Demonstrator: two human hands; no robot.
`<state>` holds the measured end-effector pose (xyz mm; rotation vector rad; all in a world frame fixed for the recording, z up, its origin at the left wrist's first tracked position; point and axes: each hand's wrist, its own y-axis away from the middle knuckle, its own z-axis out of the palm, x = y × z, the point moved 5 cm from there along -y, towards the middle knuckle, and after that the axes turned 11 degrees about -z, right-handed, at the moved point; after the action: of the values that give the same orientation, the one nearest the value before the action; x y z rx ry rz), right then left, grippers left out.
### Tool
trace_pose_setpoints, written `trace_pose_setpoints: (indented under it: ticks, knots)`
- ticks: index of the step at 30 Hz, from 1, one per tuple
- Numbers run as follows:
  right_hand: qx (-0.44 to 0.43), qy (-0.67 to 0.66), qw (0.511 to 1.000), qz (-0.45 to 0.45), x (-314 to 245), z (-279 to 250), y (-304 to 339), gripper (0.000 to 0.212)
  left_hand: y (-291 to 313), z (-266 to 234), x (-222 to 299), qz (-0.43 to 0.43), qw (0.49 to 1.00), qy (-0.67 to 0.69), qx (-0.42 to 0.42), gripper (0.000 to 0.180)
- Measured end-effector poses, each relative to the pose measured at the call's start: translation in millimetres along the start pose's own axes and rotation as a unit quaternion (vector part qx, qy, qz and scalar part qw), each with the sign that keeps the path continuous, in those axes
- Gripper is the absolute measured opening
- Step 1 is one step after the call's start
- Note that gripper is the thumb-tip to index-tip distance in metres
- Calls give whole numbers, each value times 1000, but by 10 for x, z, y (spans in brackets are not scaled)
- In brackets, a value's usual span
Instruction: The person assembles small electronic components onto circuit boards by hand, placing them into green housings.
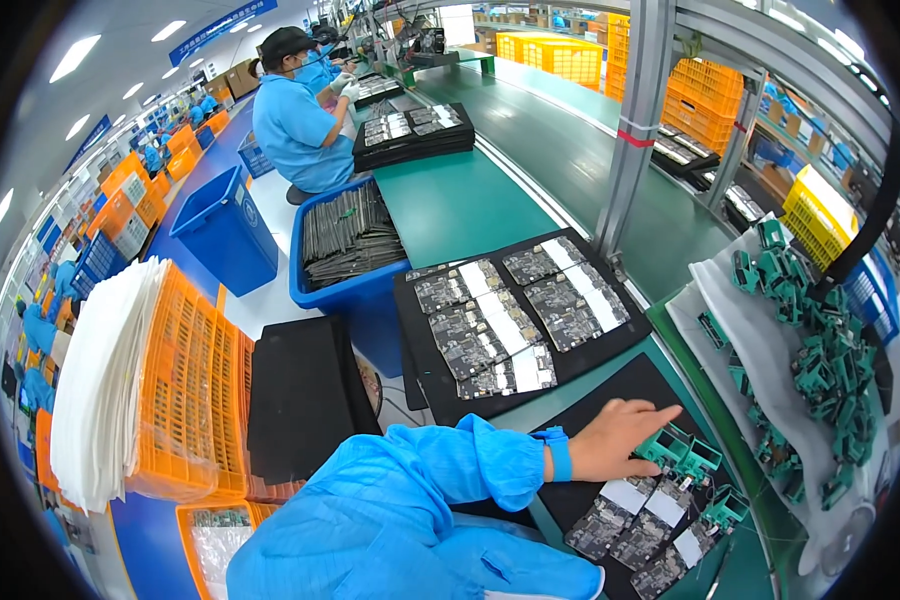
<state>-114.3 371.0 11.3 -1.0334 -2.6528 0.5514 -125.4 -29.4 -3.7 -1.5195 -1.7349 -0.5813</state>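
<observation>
My left hand [610, 442] reaches in from the left in a blue sleeve with a blue wrist band. Its thumb and index finger lie on either side of a green plastic fixture [678, 452]. This fixture sits at the far end of the circuit boards [630, 535], which lie side by side on a black foam mat [625, 390] and carry pale label strips. Another green fixture [726, 507] is at the end of the nearest board. My right hand is out of view; a blue fold of clothing [510, 565] fills the bottom edge.
A black foam tray [420, 365] of circuit boards lies ahead. Green fixtures [830, 380] are heaped on the right. Blue bins [355, 290], an orange crate [190, 380] and black sheets [305, 400] stand left. A co-worker [300, 125] sits beyond; a metal post [635, 130] rises beside the conveyor.
</observation>
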Motion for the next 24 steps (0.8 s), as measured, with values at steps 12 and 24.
trace_pose_setpoints:
  ticks: [12, 24]
  knots:
    - [11, -125, 989, 81, -594, 390, 25, 50, 155, -151, -334, -112, 983, -125, 76, 91]
    - [36, -622, 533, 573, -1111, 642, 169, 35, 305, -454, -501, -172, 927, 298, 152, 54]
